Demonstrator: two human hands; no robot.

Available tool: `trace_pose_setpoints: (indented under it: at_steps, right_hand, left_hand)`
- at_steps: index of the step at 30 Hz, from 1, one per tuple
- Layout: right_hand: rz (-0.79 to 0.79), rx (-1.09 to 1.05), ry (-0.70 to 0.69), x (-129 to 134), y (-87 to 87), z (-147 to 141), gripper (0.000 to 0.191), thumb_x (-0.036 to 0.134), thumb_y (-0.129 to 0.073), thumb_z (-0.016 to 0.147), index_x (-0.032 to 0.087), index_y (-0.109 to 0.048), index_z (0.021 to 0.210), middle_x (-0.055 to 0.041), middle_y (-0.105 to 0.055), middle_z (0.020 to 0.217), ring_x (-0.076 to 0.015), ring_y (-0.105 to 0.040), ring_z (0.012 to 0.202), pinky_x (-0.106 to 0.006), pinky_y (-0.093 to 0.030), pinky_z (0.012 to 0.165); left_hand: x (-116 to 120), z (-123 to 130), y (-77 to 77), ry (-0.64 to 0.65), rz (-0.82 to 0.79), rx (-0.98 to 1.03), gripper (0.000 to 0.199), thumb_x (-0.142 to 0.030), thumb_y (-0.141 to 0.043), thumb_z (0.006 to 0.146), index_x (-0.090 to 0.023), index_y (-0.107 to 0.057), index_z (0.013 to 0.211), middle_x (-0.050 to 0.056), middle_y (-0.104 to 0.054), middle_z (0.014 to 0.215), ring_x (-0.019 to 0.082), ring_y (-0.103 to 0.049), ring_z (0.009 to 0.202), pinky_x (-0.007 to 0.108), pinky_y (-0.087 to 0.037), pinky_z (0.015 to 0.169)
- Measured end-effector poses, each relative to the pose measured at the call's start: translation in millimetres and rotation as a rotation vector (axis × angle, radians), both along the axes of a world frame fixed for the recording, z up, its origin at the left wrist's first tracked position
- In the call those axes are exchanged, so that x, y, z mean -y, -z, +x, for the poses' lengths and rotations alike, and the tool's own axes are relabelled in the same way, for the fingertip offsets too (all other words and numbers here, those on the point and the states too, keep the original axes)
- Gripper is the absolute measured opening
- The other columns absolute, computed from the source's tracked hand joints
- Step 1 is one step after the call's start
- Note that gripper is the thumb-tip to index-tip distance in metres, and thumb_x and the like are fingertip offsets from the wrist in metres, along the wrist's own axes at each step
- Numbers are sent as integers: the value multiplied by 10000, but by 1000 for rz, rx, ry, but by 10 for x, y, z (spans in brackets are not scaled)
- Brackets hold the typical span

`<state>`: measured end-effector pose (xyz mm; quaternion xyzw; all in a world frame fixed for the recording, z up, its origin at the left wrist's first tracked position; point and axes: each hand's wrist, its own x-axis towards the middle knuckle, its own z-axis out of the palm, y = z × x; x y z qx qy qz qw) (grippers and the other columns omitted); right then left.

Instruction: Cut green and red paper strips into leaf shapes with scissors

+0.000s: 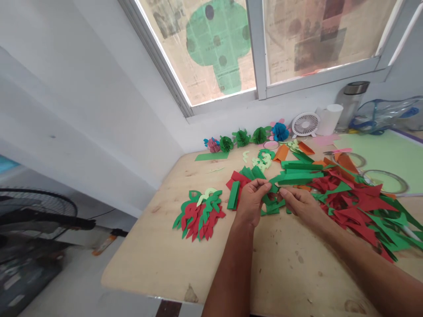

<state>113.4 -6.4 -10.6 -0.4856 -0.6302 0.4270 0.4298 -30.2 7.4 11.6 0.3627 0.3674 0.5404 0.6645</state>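
Observation:
My left hand (253,198) and my right hand (299,201) are close together over the middle of the wooden table (280,264). Each hand has thumb and fingers pinched together. Green paper pieces (273,204) lie at and below the fingertips; what exactly each pinch holds is too small to tell. Folded green strips (299,171) lie just behind the hands. Beside my left hand are a folded green paper (233,195) and red paper (237,178). A pile of red and green cut-out leaf shapes (198,215) rests further left.
Red and green scraps (357,207) are heaped at the right, near tape rolls (386,181). Along the wall stand paper pompoms (242,138), a small white fan (305,124), a white cup (330,119) and a bottle (353,105). The table's left edge borders a floor fan (36,207).

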Motion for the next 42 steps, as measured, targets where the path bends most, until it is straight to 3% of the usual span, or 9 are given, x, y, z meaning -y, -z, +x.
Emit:
trace_pose_setpoints:
  at_steps: [11,20,29,39,42]
  right_hand:
    - [4,19,5,8,-32,-2,421,502,-422,866,161,-595,691,45,-356,513,-109,-332,458,-227,-246,418]
    - [48,51,-7,-18,0,17,426,496,-419,868,173,-566,633,-8,-530,606,-129,-434,518,-234,-341,468]
    - [65,96,9,-33,53,20,416,478,-396,881,163,-602,704,17,-449,555,-132,-422,518,-246,-334,487]
    - [76,86,3,-48,78,18,419,478,-387,883,168,-603,701,-26,-580,676,-149,-486,578,-254,-385,528]
    - [94,84,15,-50,74,9,412,468,-390,884,174,-590,674,-11,-553,625,-146,-478,568,-249,-374,523]
  left_hand:
    - [2,13,4,8,-14,37,212,-245,-747,612,-136,-587,698,-6,-600,609,85,-530,514,228,-409,545]
    - [12,14,-15,8,-7,36,196,-238,-734,625,-129,-586,694,-7,-601,599,81,-532,511,217,-403,543]
    - [20,46,-8,-9,-21,55,205,-254,-740,619,-133,-593,696,-9,-594,578,95,-544,522,223,-400,540]
    - [12,40,-6,10,-22,45,206,-266,-742,619,-137,-593,679,-5,-598,575,90,-532,512,217,-409,533]
    - [11,40,-2,6,-24,49,223,-267,-753,607,-138,-587,683,-8,-594,571,85,-525,503,210,-411,518]
